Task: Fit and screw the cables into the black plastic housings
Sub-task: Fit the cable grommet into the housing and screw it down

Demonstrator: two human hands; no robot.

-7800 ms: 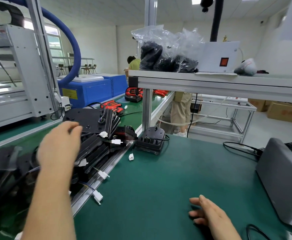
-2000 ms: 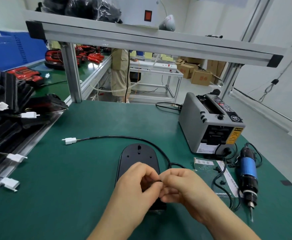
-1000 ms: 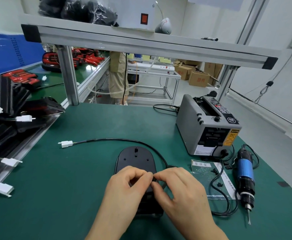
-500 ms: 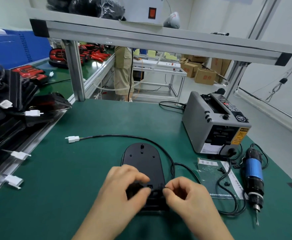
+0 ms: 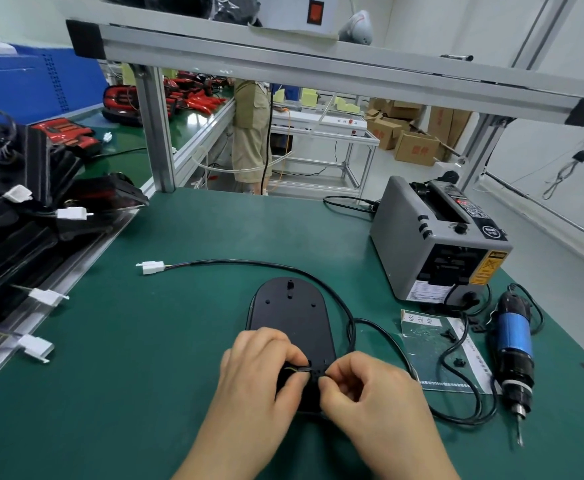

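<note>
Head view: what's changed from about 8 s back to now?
A black housing now lies on the green mat in front, apparently from the pile on the left that the left hand was reaching into; its cable trails left to a white connector. The right hand has left the mat; both hands pinch the cable at the housing's near end. The screwdriver and tape dispenser stayed put.

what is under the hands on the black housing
The left hand and right hand pinch the cable end against the black housing. Its near end underneath is hidden by them.
</note>
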